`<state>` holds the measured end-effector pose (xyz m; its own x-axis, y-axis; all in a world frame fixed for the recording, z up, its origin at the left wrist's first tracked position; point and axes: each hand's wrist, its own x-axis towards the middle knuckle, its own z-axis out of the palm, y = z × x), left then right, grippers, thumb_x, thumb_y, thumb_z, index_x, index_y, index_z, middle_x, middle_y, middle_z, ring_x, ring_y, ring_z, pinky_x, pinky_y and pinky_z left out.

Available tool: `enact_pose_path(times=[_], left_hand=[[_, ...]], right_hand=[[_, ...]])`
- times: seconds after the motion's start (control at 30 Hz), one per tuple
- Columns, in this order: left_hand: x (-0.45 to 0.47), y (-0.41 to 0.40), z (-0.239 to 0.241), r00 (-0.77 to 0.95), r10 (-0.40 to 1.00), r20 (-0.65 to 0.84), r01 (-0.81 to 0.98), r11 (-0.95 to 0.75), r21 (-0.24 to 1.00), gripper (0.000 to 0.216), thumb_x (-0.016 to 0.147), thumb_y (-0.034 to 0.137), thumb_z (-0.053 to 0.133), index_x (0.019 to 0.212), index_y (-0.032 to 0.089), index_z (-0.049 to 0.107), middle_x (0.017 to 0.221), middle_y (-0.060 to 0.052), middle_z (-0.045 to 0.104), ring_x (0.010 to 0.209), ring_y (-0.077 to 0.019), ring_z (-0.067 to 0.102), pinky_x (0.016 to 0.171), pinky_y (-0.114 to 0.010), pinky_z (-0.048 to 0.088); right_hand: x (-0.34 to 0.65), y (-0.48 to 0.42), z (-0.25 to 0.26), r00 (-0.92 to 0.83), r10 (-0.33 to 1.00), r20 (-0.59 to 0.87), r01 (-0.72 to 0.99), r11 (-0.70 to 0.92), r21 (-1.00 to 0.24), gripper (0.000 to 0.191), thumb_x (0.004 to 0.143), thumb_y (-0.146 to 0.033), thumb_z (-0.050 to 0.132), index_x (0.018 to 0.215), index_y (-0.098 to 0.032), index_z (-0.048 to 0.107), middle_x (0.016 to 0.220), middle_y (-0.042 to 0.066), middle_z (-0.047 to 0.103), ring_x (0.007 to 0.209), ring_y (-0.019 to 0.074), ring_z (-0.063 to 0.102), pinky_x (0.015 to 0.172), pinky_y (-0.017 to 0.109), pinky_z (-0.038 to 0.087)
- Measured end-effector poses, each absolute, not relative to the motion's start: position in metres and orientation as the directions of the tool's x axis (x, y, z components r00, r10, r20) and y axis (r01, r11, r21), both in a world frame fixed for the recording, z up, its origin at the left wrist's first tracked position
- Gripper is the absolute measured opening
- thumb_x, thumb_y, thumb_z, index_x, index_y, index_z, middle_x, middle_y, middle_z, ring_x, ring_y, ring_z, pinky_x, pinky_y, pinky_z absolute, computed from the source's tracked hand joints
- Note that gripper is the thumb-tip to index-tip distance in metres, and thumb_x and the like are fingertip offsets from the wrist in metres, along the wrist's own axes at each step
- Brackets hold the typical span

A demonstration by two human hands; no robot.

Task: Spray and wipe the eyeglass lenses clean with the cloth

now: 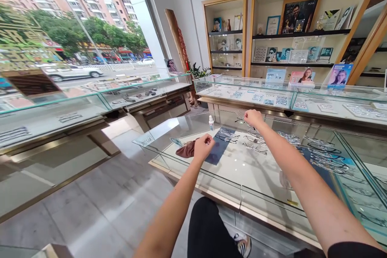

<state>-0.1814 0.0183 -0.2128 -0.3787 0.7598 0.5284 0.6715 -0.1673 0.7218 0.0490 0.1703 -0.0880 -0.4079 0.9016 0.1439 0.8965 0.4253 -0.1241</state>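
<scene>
My right hand (253, 118) is closed at the far side of the glass counter, with a thin-framed pair of eyeglasses (240, 120) at its fingertips. Above the near left part of the counter, my left hand (203, 147) is loosely curled, and I see nothing in its fingers. Just left of it lies a brown cloth (185, 150), partly hidden by the hand. Beside that cloth is a clear greenish item (175, 142). A dark blue mat (218, 154) lies to the right of my left hand. Several eyeglasses (255, 148) form rows between and beyond my hands.
A small white bottle (211, 123) stands near the counter's back. More eyeglasses (328, 157) fill the right side. Glass display cases (145, 90) line the window and back wall. Wooden shelves (249, 34) hold framed pictures. My knee (204, 225) is close to the counter's front edge.
</scene>
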Motion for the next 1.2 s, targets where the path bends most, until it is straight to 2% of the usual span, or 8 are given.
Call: enact_pose_path(times=[0.1,0.17,0.3,0.4,0.53,0.83,1.03,1.2], left_hand=[[-0.182,0.020,-0.217,-0.368,0.754,0.544,0.699,-0.161,0.696,0.009,0.072,0.026,0.057,0.065,0.021,0.053,0.058,0.004,0.053,0.059,-0.0133,0.048,0.062,-0.026,0.037],[-0.181,0.020,-0.219,-0.359,0.756,0.547,0.711,-0.158,0.685,0.009,0.072,0.025,0.058,0.065,0.022,0.052,0.058,0.004,0.052,0.059,-0.0135,0.047,0.062,-0.026,0.036],[-0.180,0.016,-0.219,-0.351,0.767,0.538,0.717,-0.149,0.681,0.010,0.073,0.025,0.057,0.065,0.022,0.051,0.057,0.004,0.051,0.058,-0.0135,0.046,0.061,-0.026,0.035],[-0.177,0.012,-0.216,-0.355,0.776,0.521,0.711,-0.138,0.689,0.010,0.073,0.025,0.057,0.065,0.022,0.051,0.059,0.003,0.051,0.059,-0.0137,0.046,0.061,-0.026,0.035],[-0.174,0.009,-0.213,-0.366,0.785,0.499,0.698,-0.123,0.705,0.010,0.073,0.024,0.058,0.066,0.022,0.051,0.060,0.003,0.052,0.060,-0.0140,0.046,0.062,-0.027,0.036],[-0.171,0.007,-0.209,-0.371,0.793,0.483,0.693,-0.109,0.712,0.011,0.075,0.022,0.060,0.067,0.022,0.052,0.060,0.003,0.054,0.059,-0.0139,0.047,0.062,-0.028,0.036],[-0.170,0.007,-0.208,-0.365,0.791,0.491,0.703,-0.111,0.703,0.012,0.075,0.022,0.059,0.066,0.022,0.051,0.060,0.002,0.052,0.059,-0.0143,0.047,0.061,-0.028,0.035],[-0.171,0.008,-0.209,-0.360,0.798,0.483,0.706,-0.105,0.700,0.012,0.075,0.022,0.059,0.067,0.023,0.051,0.060,0.003,0.053,0.059,-0.0144,0.048,0.061,-0.028,0.035]], right_hand=[[0.026,0.185,-0.096,-0.459,0.878,0.138,0.886,0.464,-0.005,0.032,0.101,-0.040,0.066,0.122,-0.016,0.069,0.124,0.009,0.072,0.110,0.0229,0.070,0.100,0.047,0.058],[0.013,0.191,-0.105,-0.500,0.854,0.143,0.866,0.497,0.061,0.039,0.100,-0.041,0.068,0.130,-0.016,0.066,0.131,0.011,0.068,0.114,0.0243,0.069,0.098,0.048,0.060],[-0.006,0.195,-0.125,-0.578,0.802,0.150,0.815,0.559,0.150,0.038,0.099,-0.041,0.069,0.128,-0.016,0.067,0.133,0.011,0.068,0.119,0.0259,0.067,0.104,0.051,0.056],[-0.013,0.194,-0.137,-0.615,0.775,0.144,0.787,0.591,0.179,0.025,0.103,-0.026,0.059,0.121,-0.012,0.070,0.122,0.015,0.074,0.120,0.0274,0.066,0.111,0.050,0.046],[-0.015,0.191,-0.147,-0.647,0.751,0.128,0.760,0.622,0.188,0.032,0.099,-0.006,0.046,0.117,-0.010,0.072,0.115,0.023,0.078,0.115,0.0305,0.066,0.109,0.046,0.034],[-0.008,0.181,-0.150,-0.669,0.739,0.080,0.740,0.651,0.170,0.028,0.099,-0.018,0.051,0.110,-0.012,0.076,0.108,0.021,0.080,0.110,0.0313,0.066,0.102,0.042,0.029],[-0.004,0.177,-0.151,-0.642,0.765,0.045,0.764,0.634,0.123,0.030,0.098,-0.013,0.051,0.094,-0.016,0.080,0.099,0.017,0.082,0.103,0.0274,0.067,0.099,0.040,0.029],[0.000,0.179,-0.148,-0.579,0.810,0.092,0.815,0.578,0.031,0.036,0.098,-0.012,0.047,0.095,-0.019,0.082,0.095,0.014,0.082,0.099,0.0262,0.068,0.099,0.040,0.030]])
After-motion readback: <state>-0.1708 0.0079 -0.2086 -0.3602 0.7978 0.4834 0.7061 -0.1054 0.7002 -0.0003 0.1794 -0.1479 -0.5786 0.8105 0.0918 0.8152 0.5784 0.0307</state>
